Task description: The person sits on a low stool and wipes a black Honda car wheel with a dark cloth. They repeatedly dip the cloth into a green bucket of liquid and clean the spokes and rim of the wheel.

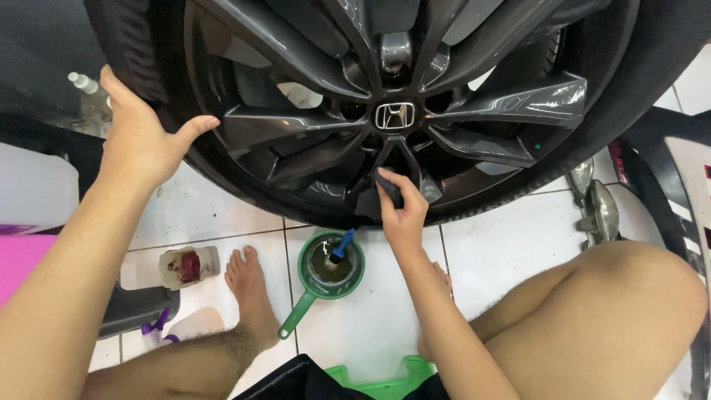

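You are sitting low on a green stool (385, 385), and only a bit of it peeks out under you. Your right knee (629, 296) is bent up on the right side. Your left foot (248, 289) rests flat and bare on the white tile floor (511, 252).

Just left of that foot sits a small clear tub (189, 265) with something dark red inside. Nearer to you lies a spray bottle (167, 330) with a purple top. Between your feet stands a green dipper (329, 270) with a long handle. It holds murky water, and a blue-handled brush (342, 244) leans in it.

Your right hand (404, 215) is just above the dipper. Its fingers are pinched tight on a dark sponge (386, 185), and the sponge presses on the bottom of the wheel (392, 111), below the middle cap. The wheel is big and dark grey, with shiny spokes, and it stands upright in front of you. The black tire (148, 67) goes all around it.

Your left hand (144, 141) is far from your right one. It is open, with the palm laid on the tire's left side and the thumb pointing toward the rim.

Off to the left are a pink box (18, 259) and a white jug (33, 185). A small white bottle (85, 83) stands behind your left hand. On the right lies a black car part (666, 185).
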